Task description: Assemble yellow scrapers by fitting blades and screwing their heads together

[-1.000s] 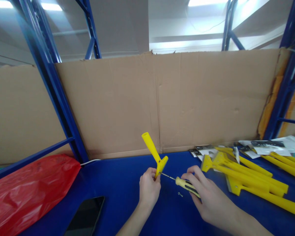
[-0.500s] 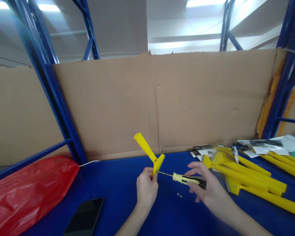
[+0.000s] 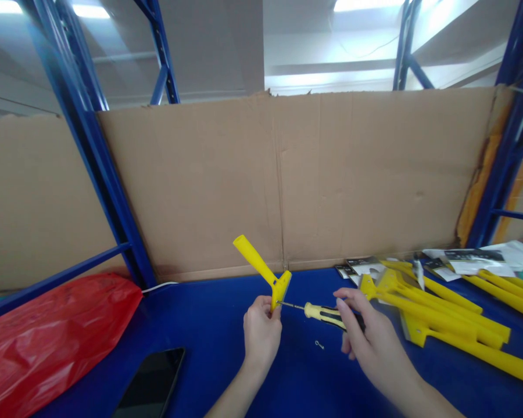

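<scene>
A yellow scraper is pinched at the lower end of its head by my left hand, its handle slanting up to the left. My right hand holds a screwdriver with a pale yellow and black handle. The shaft points left, and its tip meets the scraper head just above my left fingers. On the blue table surface below the screwdriver lies a small metal screw-like piece, touched by neither hand.
Several yellow scrapers are piled at the right, with printed packets behind them. A black phone and a red plastic bag lie at the left. A cardboard panel stands along the back between blue posts.
My right fingers have shifted around the screwdriver handle, the thumb now lying over it. The scraper has tilted slightly, its handle end moving left. The tip stays at the scraper head.
</scene>
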Demonstrator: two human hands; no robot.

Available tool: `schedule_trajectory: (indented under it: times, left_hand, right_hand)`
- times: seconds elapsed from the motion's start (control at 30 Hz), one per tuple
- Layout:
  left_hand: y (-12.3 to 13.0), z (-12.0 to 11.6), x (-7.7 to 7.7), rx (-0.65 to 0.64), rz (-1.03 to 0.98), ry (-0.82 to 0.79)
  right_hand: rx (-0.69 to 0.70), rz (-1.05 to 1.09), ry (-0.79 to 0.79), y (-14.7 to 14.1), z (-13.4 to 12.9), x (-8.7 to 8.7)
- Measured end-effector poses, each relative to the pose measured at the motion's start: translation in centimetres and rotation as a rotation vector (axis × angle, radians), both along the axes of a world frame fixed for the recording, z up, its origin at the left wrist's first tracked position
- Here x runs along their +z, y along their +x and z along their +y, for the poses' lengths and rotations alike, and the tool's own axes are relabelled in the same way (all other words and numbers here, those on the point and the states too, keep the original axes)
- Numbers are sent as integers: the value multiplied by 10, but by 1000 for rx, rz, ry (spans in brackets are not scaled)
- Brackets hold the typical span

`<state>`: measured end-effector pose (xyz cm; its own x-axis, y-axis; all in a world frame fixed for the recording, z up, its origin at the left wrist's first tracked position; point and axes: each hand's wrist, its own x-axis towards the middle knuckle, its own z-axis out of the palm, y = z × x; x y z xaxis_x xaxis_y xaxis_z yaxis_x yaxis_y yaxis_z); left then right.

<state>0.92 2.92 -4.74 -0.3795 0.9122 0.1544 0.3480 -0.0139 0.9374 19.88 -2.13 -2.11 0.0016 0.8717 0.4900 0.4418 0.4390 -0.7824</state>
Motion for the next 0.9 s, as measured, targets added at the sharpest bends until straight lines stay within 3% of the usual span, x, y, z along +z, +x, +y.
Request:
schedule_trajectory:
  times: [0.13, 0.23, 0.4, 0.53, 0.67, 0.8, 0.9]
  left_hand:
    - [-1, 0, -1, -34, 17, 27]
    - [-2, 1, -1, -22, 13, 24]
    - [0, 0, -1, -32, 22, 16]
    - [1, -1, -1, -33, 11, 18]
    - [0, -1, -1, -32, 24, 24]
    - [-3, 1, -3, -35, 50, 33]
    - [-4, 2, -4, -54, 82, 42]
  right_hand:
    - [-19, -108, 114, 2, -3, 3]
    - [-4, -123, 108, 3, -2, 2]
    - [-171, -127, 177, 4, 1, -1]
    - [-67, -134, 172, 4, 2, -1]
    - [-174, -169, 211, 5, 2, 1]
    - [6, -194, 107, 6, -1, 4]
    - [-14, -209, 105, 4, -4, 4]
